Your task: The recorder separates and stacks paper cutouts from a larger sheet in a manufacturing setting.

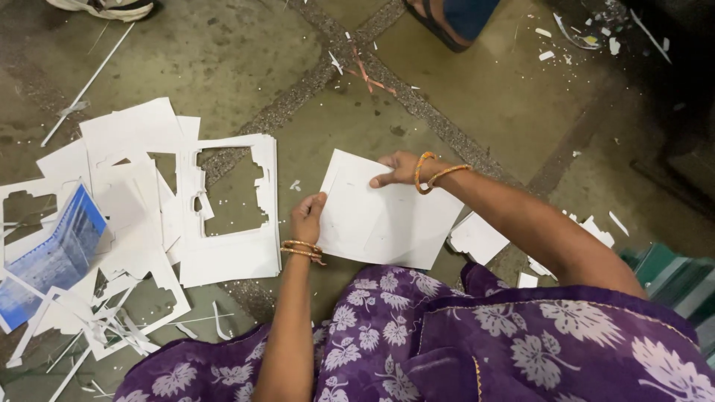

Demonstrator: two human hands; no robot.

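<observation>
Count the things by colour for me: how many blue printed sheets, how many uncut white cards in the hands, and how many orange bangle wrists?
Blue printed paper sheets: 1
Uncut white rectangular cards, held by left hand and right hand: 1
Wrists with orange bangles: 2
Total: 4

Soft, even light falls from overhead on the floor (477,82), leaving only faint shadows under the white card sheets (223,201), which show bright but without harsh glare. The top right corner sinks into deep shade, and detail is lost there. Focus is fairly sharp mid-frame, while the wide lens bends and softens the picture toward its edges.
</observation>
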